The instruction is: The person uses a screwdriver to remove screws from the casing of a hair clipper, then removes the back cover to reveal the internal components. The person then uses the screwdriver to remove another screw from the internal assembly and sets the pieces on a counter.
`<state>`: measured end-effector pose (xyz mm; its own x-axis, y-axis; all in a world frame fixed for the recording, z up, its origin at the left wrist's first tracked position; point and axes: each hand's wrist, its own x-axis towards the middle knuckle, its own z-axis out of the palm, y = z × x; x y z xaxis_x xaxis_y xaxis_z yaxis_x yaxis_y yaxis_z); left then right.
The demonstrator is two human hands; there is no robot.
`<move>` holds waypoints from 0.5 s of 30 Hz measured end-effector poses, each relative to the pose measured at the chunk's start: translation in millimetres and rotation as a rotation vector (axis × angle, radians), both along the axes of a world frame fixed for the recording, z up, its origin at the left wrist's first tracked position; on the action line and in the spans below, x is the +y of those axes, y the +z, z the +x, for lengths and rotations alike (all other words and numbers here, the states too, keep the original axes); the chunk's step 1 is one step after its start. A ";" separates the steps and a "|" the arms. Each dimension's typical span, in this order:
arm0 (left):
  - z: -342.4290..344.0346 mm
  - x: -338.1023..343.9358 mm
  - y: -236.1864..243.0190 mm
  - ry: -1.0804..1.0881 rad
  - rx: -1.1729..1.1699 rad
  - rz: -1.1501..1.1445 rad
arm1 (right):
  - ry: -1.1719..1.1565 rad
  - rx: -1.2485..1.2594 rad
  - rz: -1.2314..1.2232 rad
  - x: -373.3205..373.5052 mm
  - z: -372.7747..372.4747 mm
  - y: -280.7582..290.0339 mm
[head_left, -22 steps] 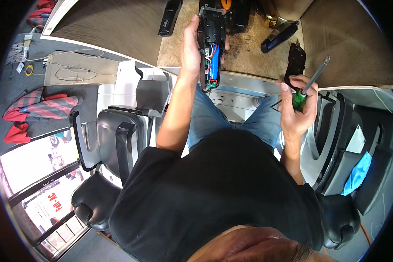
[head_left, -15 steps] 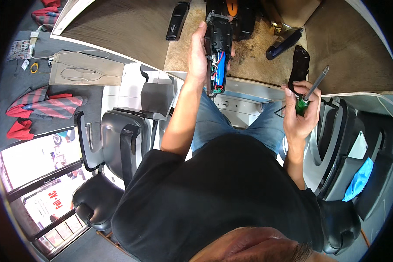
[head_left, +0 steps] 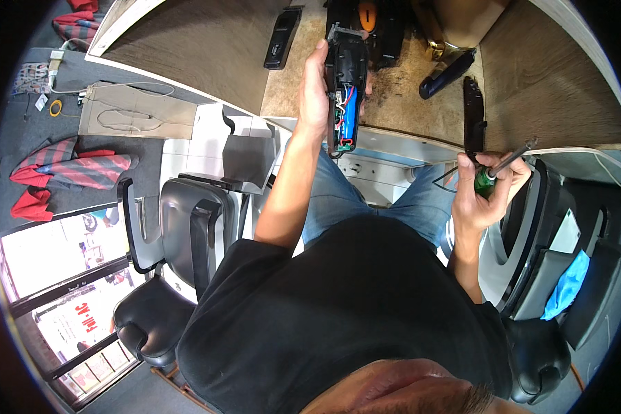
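My left hand (head_left: 315,93) is closed round a black hair clipper (head_left: 350,65), held upright with its blade end away from me. Its casing is off on the side facing up, baring a blue battery (head_left: 350,117), red and blue wires and a strip of green circuit board. In my right hand (head_left: 486,196) is a screwdriver (head_left: 486,181) with a green handle, its metal shaft slanting up to the right. A long black cover (head_left: 473,114) rises just beyond that thumb and fingers. Its lower end meets the fingertips; whether they grip it is hard to see.
On the brown worktop (head_left: 407,103) lie another black clipper (head_left: 283,40), a dark cylindrical tool (head_left: 448,74) and an orange-and-black item (head_left: 368,17). Wooden side panels (head_left: 552,83) wall it in. Black salon chairs (head_left: 193,214) stand to either side.
My right hand has shifted slightly right and toward me, and the screwdriver's shaft now leans further right. The black cover has turned to show a narrower side. My left hand stays nearly still with the clipper.
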<state>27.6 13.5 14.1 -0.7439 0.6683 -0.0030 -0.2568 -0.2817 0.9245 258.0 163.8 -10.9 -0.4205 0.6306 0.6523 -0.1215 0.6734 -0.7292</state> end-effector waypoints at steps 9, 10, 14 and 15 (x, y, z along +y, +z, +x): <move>4.0 1.5 4.1 0.072 -0.007 0.011 | 0.285 0.266 -0.312 -8.8 -1.8 1.7; 3.2 -1.6 3.5 0.053 0.007 -0.016 | 0.326 0.358 -0.380 -12.1 -4.0 4.5; 3.8 1.3 3.4 0.021 0.008 -0.038 | 0.356 0.359 -0.411 -17.6 -4.8 11.5; 5.3 2.1 4.4 0.021 -0.028 -0.042 | 0.380 0.377 -0.505 -20.4 -5.5 14.0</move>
<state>32.9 15.7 18.6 -0.7570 0.6513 -0.0515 -0.2768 -0.2483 0.9283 252.5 143.5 3.0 -0.4740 0.7481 0.4644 -0.5833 0.1283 -0.8021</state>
